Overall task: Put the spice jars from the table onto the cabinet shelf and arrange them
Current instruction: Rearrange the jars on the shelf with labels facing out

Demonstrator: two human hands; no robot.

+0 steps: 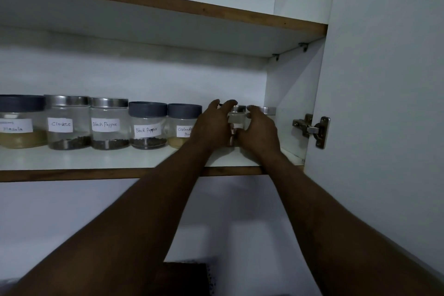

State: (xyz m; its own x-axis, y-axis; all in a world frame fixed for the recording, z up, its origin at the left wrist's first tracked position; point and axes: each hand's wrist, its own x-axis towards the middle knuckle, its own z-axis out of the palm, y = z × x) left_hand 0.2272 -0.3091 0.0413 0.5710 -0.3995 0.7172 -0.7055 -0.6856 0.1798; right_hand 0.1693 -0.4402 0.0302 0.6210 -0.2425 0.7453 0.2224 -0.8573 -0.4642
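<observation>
Fingers [228,104] of the left hand [211,125] are wrapping over the left side of the clear held jar [236,124]. The right hand [260,133] is cupping its other side with bent fingers, so both hands are gripping it. It is standing upright at the level of the cabinet shelf [96,158], its base hidden behind the hands.

Sweeping along the row now. Farthest left of the held jar is sitting the grey-lidded Masala jar [21,125]. Next comes the steel-lidded Cloves jar [68,125], then the steel-lidded Black Pepper jar [109,125], then the grey-lidded Black Pepper jar [147,127]. The grey-lidded Coriander jar [182,125] is standing just left of the held jar, partly covered by the left hand. Just right of the held jar, the end jar [268,110] is peeking out behind the right hand. Well to the right, a metal hinge [312,130] is showing beside the open door [384,103].
</observation>
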